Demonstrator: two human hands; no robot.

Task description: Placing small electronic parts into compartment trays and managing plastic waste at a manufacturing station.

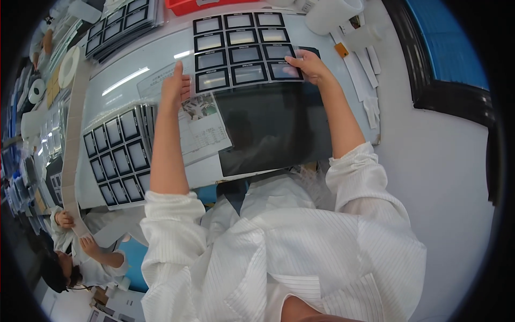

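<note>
A clear sheet printed with several black-framed windows [245, 54] lies in front of me over the far part of the table. My right hand [311, 66] pinches its near right corner, thumb on top and the other fingers mostly hidden beneath. At the sheet's left edge is my left hand [176, 88], thumb stretched upward and apart from the fingers, whose tips meet the clear margin. Below the sheet lies a glossy black mat [273, 131], partly covered by it. Beside the mat, under my left forearm, is a printed paper [206, 131] with a photo on it.
A stack of similar framed sheets [120, 153] lies left of my left forearm, another stack [120, 24] at the far left. A red bin [206, 4] and white rolls [332, 15] stand at the back. A co-worker [88, 257] handles a long strip at the lower left.
</note>
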